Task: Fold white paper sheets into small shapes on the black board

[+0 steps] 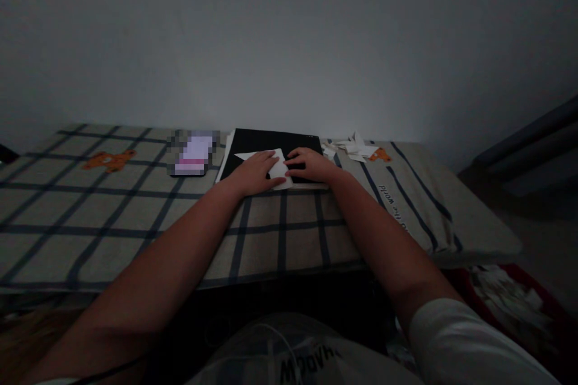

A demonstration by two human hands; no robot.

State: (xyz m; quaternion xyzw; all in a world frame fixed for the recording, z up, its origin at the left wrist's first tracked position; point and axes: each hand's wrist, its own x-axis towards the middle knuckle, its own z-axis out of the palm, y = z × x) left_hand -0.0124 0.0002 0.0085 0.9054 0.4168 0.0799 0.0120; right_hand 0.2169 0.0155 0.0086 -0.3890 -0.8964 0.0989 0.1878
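Paper (279,168) lies on the black board (271,139), 12 o'clock. My left hand (255,173) lies flat and spread on it. My right hand (309,163) presses its 3 o'clock edge, grasping nothing.

Risk: the board slips on the cloth (135,210) and the paper skews.

Red bin (457,280), 4 o'clock: paper scraps (506,296).
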